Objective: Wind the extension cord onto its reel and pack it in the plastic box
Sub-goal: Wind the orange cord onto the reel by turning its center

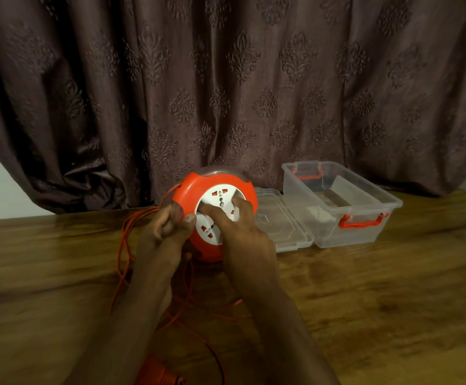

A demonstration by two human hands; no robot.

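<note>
An orange round cord reel (212,187) with a white socket face (212,232) stands tilted on the wooden table, its face turned toward me. My left hand (168,226) grips its left rim. My right hand (240,234) lies on the white face with the fingers curled into its centre. The loose orange cord (123,245) trails from the reel's left side and runs in loops over the table toward me. Its orange plug (159,373) lies at the bottom edge. The clear plastic box (365,195) with orange handles stands open to the right of the reel.
The box's clear lid (282,226) lies flat between reel and box. A dark patterned curtain (226,79) hangs right behind the table (393,301). Something pale lies inside the box.
</note>
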